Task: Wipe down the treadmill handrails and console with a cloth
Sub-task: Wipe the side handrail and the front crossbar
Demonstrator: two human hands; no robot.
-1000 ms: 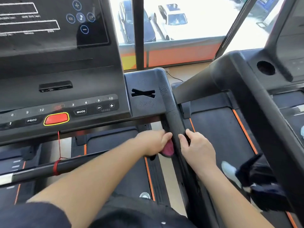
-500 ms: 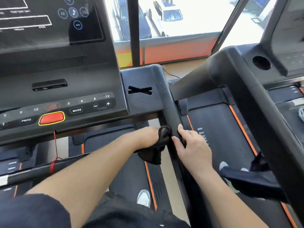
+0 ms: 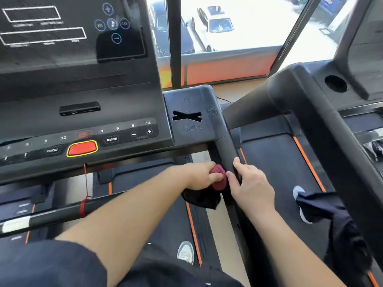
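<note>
A: Containers first. Anything sitting in one?

B: Only one showing: a round cup-holder recess in the neighbouring treadmill's console, top right. It is reading dark; cannot tell if anything is lying in it.

A: Cloth?

B: The cloth is sitting against the inner side of the right handrail, just below where the rail is joining the console. The bunched part is showing dark red, rounded and wadded up. A darker, near-black flap is hanging loose beneath it, drooping over the belt's orange edge stripe.

A: Hands?

B: The left hand is clenching around the red wad, fingers curled over it, pressing it to the rail. The right hand is resting on the rail from the other side, fingers loosely curved over it, not fisting; its thumb is touching the cloth's edge. The two hands are sitting just beside each other with the wad between them.

A: Console?

B: Dark screen, a button row, a red stop button with a yellow outline. A red safety cord is hanging below it, tied to the left rail.
</note>
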